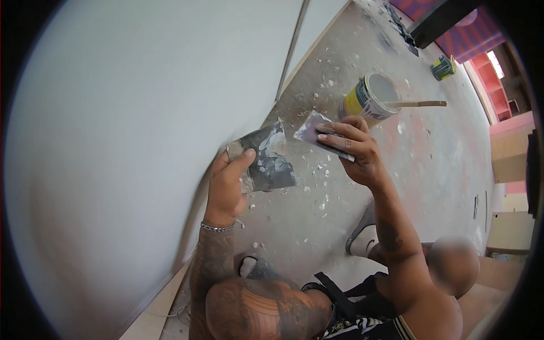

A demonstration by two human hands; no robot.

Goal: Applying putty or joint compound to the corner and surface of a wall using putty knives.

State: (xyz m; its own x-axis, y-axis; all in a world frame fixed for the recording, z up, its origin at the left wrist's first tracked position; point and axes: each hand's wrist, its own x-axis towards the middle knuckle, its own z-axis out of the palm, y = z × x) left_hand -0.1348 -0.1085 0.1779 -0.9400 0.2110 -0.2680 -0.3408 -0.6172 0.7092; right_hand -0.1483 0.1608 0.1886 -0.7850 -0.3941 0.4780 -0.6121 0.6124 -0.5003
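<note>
My left hand is closed on a dark, flat putty plate smeared with whitish putty. Its thumb lies across the upper face, beside a crusted, worn edge, and the fingers behind it are mostly hidden. To the right and slightly higher, my right hand grips a flat rectangular putty scraper, fingers stretched along its face. Putty coats the scraper's edge. A small gap separates the two tools. Whitish residue marks the right fingers.
A large pale wall panel stands close on the left. Beyond my right hand is an open bucket with a wooden stick across its rim. Flakes litter the grey floor. Farther off stand a smaller can and pink shelving.
</note>
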